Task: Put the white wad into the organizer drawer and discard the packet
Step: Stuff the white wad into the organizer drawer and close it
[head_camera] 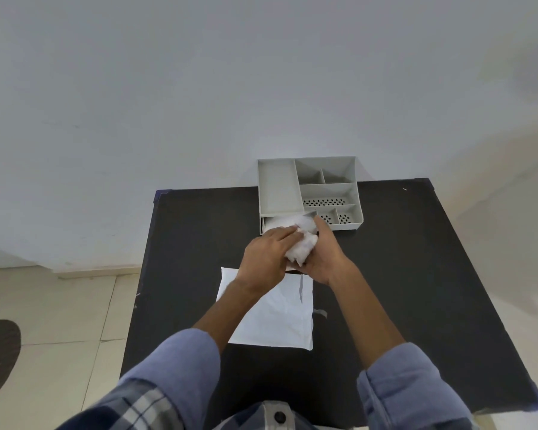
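Two hands cupped the white wad (302, 246) at the organizer's (308, 190) open drawer (266, 224), left hand (266, 259) pressing on top, right hand (322, 262) curled beneath. Soft and light, it looked best gathered whole. Behind lay the packet (277, 318).

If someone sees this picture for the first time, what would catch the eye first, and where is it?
Most striking are the two hands, the left hand and the right hand, pressing a white wad at the front of the grey organizer near the far edge of the black table. Below the hands a flat white packet lies on the table.
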